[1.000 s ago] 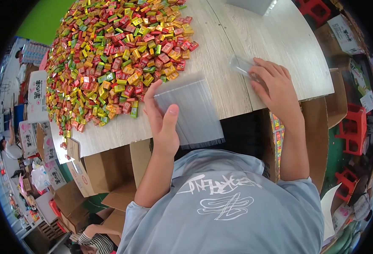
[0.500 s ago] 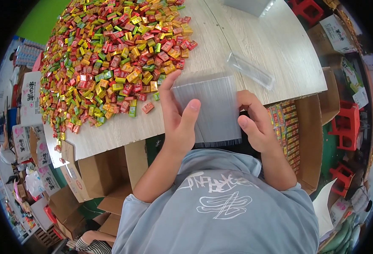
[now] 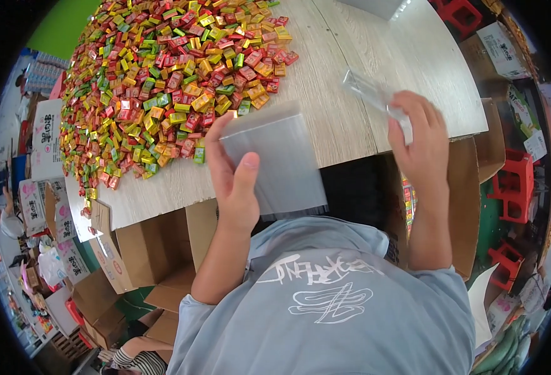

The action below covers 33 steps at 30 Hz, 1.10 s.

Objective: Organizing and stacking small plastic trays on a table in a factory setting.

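A head-worn fisheye camera looks down from close above the table (image 3: 425, 56).

Packets (image 3: 169, 81) lie heaped on the worktop (image 3: 336, 134), left of a plastic container (image 3: 364, 91); nearer the person, plastic sleeves (image 3: 281, 165) sit in the left hand (image 3: 233, 181).

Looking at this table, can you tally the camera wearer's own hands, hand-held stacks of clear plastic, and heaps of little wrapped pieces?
Own hands: 2 (left hand, right hand)
Held stack of clear plastic: 1
Heap of wrapped pieces: 1, too many pieces to count singly
Total: 4
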Motion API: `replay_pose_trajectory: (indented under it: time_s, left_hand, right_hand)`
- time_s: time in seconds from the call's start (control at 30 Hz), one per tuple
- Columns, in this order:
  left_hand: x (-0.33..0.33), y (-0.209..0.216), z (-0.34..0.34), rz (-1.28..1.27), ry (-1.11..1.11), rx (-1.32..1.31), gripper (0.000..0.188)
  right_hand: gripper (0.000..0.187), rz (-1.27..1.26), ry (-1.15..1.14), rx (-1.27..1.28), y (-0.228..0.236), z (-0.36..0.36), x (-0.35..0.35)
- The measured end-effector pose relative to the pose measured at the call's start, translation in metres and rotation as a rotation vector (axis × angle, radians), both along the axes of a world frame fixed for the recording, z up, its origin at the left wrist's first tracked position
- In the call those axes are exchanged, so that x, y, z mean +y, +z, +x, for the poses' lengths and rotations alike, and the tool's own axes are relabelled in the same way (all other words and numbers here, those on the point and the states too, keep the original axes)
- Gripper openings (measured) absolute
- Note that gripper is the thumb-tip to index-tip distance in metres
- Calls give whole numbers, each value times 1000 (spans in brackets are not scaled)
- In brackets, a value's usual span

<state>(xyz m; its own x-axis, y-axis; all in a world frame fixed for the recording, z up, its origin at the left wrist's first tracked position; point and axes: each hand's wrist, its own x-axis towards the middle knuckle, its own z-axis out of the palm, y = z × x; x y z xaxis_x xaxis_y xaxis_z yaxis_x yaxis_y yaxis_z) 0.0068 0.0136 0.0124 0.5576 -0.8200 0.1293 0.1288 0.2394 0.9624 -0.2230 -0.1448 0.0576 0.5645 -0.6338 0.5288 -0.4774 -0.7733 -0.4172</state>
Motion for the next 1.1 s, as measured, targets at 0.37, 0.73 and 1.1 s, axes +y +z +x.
replay_pose_trajectory:
  time_s: [0.37, 0.73, 1.1]
  left_hand:
    - [-1, -3, -7, 41, 37, -20, 61]
    - [-23, -4, -17, 87, -17, -144, 61]
    - [-18, -5, -9, 45, -100, -49, 62]
  right_hand:
    - [26, 84, 31, 308, -13, -11, -37]
    - [23, 252, 34, 339, -3, -8, -38]
    - [20, 175, 119, 440, 0, -13, -36]
